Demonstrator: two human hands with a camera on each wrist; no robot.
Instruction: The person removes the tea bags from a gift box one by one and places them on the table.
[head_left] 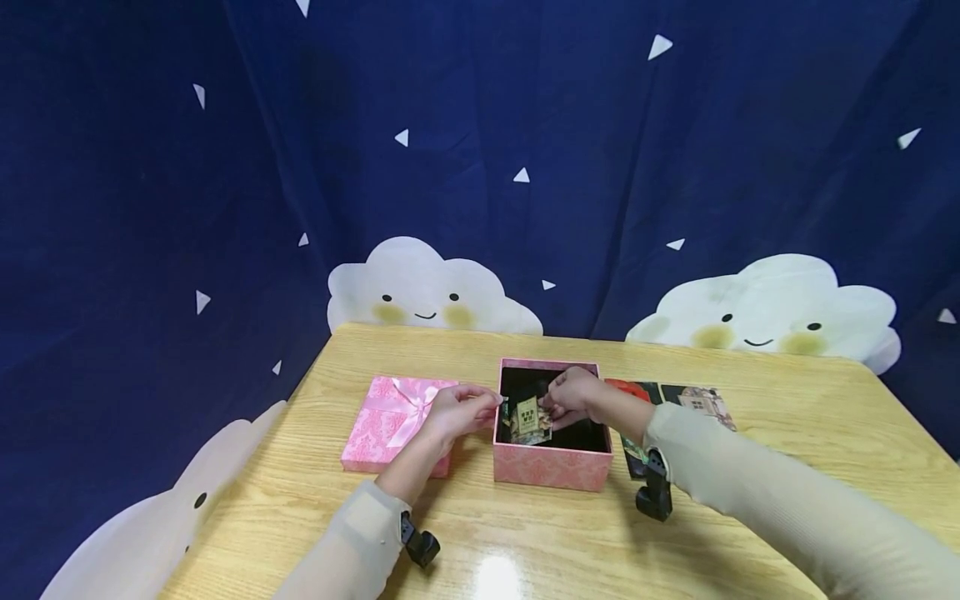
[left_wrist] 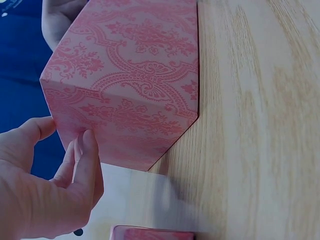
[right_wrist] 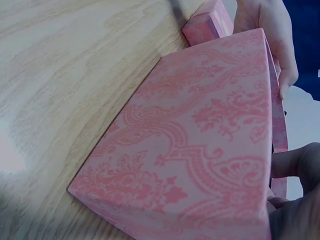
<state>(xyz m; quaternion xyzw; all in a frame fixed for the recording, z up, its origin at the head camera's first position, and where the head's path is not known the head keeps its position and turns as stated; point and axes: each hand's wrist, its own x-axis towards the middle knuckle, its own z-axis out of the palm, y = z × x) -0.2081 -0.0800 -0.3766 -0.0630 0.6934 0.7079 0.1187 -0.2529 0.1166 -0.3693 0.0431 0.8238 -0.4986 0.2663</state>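
Pinching apparently one packet inside one box, right hand, one lid

Wooden table — pink box, lid, packets

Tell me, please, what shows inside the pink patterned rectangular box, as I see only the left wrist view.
Observer: A flat printed packet with a pale gold label shows against the dark interior of the pink patterned box.
Operator: Thank you; where are the right hand's fingers?
Observer: The right hand has its fingers at the packet's right edge.
Operator: And what lies to the right of the box?
Observer: Flat, dark printed packets lie there, partly hidden by the right arm.
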